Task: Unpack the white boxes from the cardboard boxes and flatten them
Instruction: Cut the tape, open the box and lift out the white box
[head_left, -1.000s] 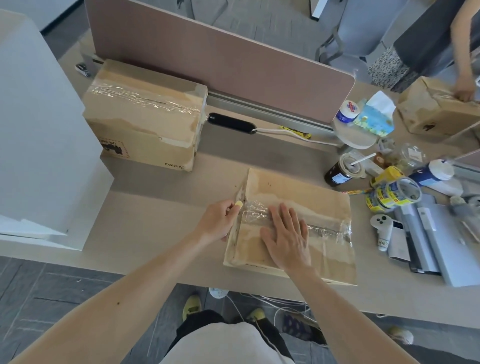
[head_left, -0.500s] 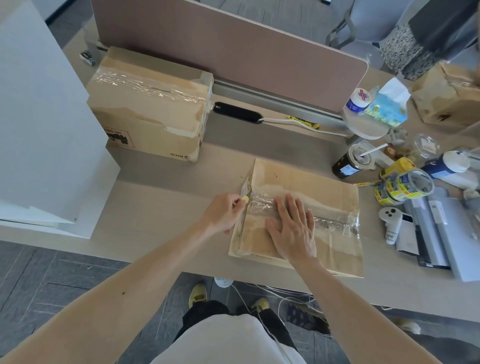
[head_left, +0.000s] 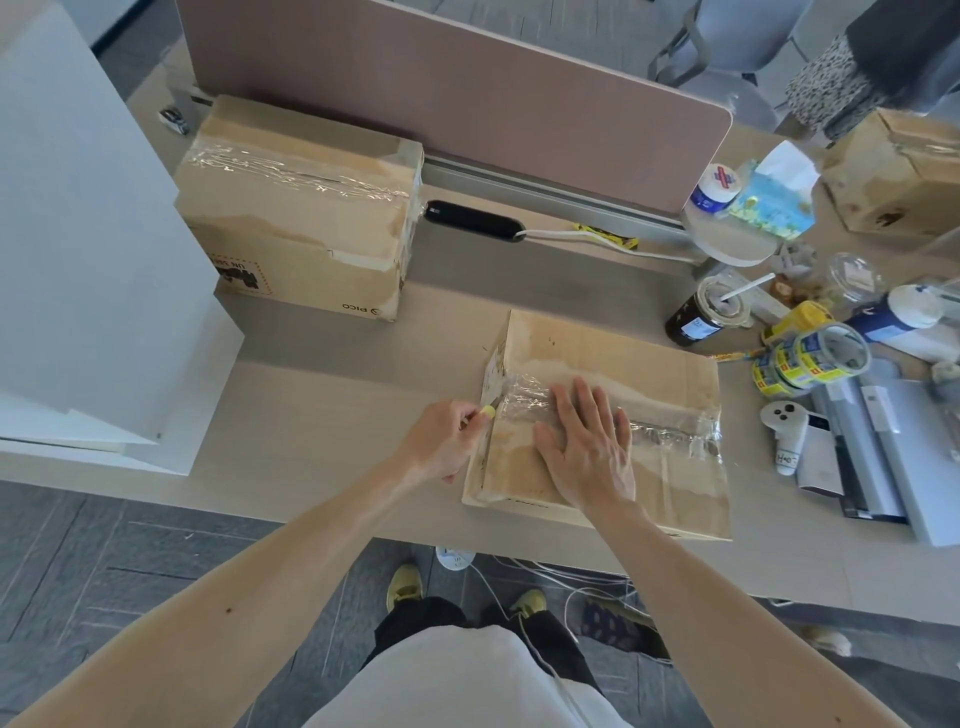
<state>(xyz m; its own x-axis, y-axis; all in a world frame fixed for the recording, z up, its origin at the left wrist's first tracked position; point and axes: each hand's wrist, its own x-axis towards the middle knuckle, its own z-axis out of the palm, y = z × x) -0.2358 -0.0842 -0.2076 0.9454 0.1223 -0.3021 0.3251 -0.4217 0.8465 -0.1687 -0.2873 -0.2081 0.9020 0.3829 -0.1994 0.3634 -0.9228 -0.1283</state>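
A taped cardboard box (head_left: 613, 364) lies on the desk in front of me, its top sealed with clear tape (head_left: 670, 434). My right hand (head_left: 587, 447) presses flat on the top, fingers spread over the tape. My left hand (head_left: 447, 439) grips a small yellow-handled cutter (head_left: 487, 412) at the box's left edge, where the tape wraps over. A second taped cardboard box (head_left: 301, 223) stands at the back left against the divider. White boxes (head_left: 88, 249) are stacked at the far left.
A third cardboard box (head_left: 898, 176) sits at the back right. Tape rolls (head_left: 810, 358), a drink cup (head_left: 706, 314), bottles, a white controller (head_left: 784, 428) and flat grey items crowd the right side. A black power strip (head_left: 472, 221) lies by the brown divider (head_left: 467, 88).
The view has shifted slightly. My left hand with the cutter stays at the box's left edge; my right hand remains flat on the tape.
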